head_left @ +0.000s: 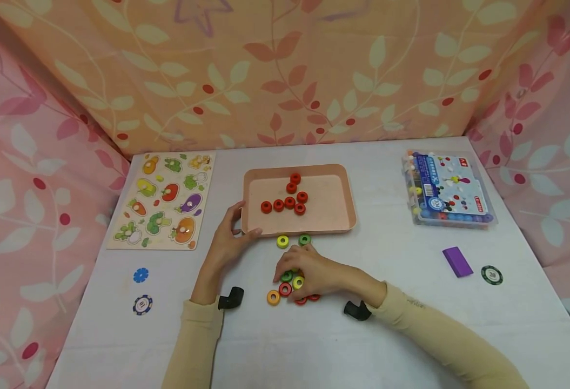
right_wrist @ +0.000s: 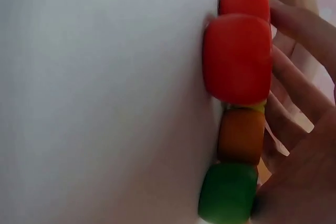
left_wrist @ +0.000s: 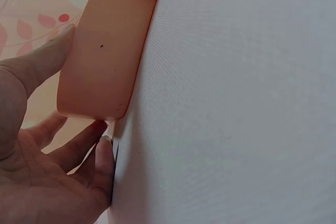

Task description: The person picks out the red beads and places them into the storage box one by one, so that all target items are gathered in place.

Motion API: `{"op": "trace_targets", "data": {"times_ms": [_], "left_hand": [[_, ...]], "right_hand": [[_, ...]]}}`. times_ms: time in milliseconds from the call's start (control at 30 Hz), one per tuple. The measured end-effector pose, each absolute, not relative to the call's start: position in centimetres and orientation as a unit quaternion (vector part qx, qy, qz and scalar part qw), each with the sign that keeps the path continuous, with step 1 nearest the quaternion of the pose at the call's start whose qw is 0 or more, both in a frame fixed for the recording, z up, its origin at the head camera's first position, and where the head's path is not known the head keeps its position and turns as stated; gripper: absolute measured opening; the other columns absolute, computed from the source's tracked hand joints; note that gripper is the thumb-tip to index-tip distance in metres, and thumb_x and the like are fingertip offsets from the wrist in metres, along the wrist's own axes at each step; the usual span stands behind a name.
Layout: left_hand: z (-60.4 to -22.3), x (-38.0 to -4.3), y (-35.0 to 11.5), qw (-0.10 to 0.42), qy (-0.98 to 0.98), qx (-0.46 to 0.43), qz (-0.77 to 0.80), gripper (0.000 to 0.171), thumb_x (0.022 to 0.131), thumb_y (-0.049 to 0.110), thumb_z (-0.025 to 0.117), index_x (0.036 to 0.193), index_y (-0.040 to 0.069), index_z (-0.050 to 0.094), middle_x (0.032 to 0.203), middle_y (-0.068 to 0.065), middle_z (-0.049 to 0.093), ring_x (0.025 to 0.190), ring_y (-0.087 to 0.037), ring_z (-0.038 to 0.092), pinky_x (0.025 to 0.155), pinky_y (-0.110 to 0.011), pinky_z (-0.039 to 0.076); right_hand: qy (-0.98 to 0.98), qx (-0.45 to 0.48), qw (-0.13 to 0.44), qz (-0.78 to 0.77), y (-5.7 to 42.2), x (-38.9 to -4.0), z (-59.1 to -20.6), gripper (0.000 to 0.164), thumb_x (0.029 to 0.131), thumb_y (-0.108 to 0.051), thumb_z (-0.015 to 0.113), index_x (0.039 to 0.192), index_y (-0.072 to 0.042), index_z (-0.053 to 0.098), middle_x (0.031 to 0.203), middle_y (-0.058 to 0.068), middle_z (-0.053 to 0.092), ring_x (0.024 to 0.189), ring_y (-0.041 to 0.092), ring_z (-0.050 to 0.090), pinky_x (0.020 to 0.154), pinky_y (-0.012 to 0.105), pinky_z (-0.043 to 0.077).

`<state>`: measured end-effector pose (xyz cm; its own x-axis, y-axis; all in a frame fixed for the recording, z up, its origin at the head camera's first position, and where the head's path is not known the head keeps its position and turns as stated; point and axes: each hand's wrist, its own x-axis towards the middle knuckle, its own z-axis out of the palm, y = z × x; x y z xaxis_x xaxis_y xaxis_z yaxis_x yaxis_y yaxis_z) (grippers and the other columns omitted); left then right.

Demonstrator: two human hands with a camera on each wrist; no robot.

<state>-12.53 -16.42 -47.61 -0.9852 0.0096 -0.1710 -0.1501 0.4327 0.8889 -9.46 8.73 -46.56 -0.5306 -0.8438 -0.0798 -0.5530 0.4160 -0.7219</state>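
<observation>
My left hand (head_left: 228, 237) holds the near left corner of a pink tray (head_left: 348, 202), thumb on its front rim and fingers around its left side. In the left wrist view, the fingers touch the tray corner (left_wrist: 97, 72). Several red ring beads (head_left: 289, 202) lie in the tray. My right hand (head_left: 316, 270) arches over a cluster of loose ring beads, partly hiding them; among them are an orange bead (head_left: 273, 297) and a red bead (head_left: 285, 290). In the right wrist view, its fingers are spread behind a red bead (right_wrist: 239, 59) and a green bead (right_wrist: 228, 192).
A yellow bead (head_left: 282, 241) and a green bead (head_left: 304, 239) lie at the tray's front. A vegetable puzzle board (head_left: 163, 202) is on the left, above two chips (head_left: 141, 275). On the right are a clear bead box (head_left: 450, 189), a purple block (head_left: 457, 262) and a chip (head_left: 491, 275).
</observation>
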Motion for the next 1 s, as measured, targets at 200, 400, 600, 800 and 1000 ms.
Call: {"op": "trace_targets", "data": {"times_ms": [200,400,600,800,1000], "left_hand": [[-47.7,-12.5,-16.5,0.072,0.843,-0.04,0.532,0.083,0.086,0.028,0.08,0.155,0.028,0.033,0.156,-0.009,0.041,0.139,-0.026,0.04,0.106,-0.047,0.04],[-47.8,-12.5,-16.6,0.072,0.845,-0.035,0.528,0.083,0.086,0.029,0.08,0.155,0.028,0.032,0.156,-0.009,0.041,0.137,-0.027,0.041,0.105,-0.047,0.04],[-47.7,-12.5,-16.6,0.077,0.845,-0.037,0.528,0.084,0.086,0.03,0.08,0.155,0.028,0.032,0.157,-0.009,0.04,0.138,-0.026,0.04,0.106,-0.046,0.04],[-47.6,-12.5,-16.5,0.079,0.844,-0.039,0.53,0.085,0.085,0.031,0.081,0.155,0.028,0.033,0.156,-0.007,0.04,0.139,-0.025,0.04,0.106,-0.046,0.041],[-47.6,-12.5,-16.5,0.078,0.842,-0.042,0.533,0.084,0.085,0.03,0.081,0.155,0.028,0.033,0.157,-0.008,0.04,0.14,-0.025,0.039,0.107,-0.047,0.04]], "right_hand": [[0.818,-0.429,0.213,-0.319,8.4,-9.3,-46.8,0.02,0.081,-0.035,0.084,0.098,-0.029,0.075,0.109,-0.018,0.061,0.114,0.006,0.048,0.098,0.042,0.028],[0.791,-0.423,0.214,-0.387,8.7,-9.9,-46.5,0.022,0.082,-0.031,0.084,0.101,-0.024,0.075,0.111,-0.015,0.065,0.112,0.008,0.053,0.1,0.039,0.037],[0.77,-0.362,0.212,-0.481,9.6,-11.7,-45.4,0.026,0.085,-0.025,0.082,0.109,-0.021,0.073,0.104,-0.012,0.07,0.097,0.023,0.06,0.084,0.038,0.049],[0.791,-0.305,0.108,-0.519,10.4,-14.0,-44.9,0.027,0.084,-0.02,0.083,0.109,-0.016,0.073,0.094,-0.003,0.069,0.08,0.023,0.059,0.069,0.03,0.048],[0.834,-0.227,0.035,-0.501,11.1,-15.8,-45.0,0.029,0.08,-0.012,0.085,0.106,-0.007,0.074,0.093,0.006,0.068,0.08,0.022,0.061,0.071,0.03,0.051]]}}
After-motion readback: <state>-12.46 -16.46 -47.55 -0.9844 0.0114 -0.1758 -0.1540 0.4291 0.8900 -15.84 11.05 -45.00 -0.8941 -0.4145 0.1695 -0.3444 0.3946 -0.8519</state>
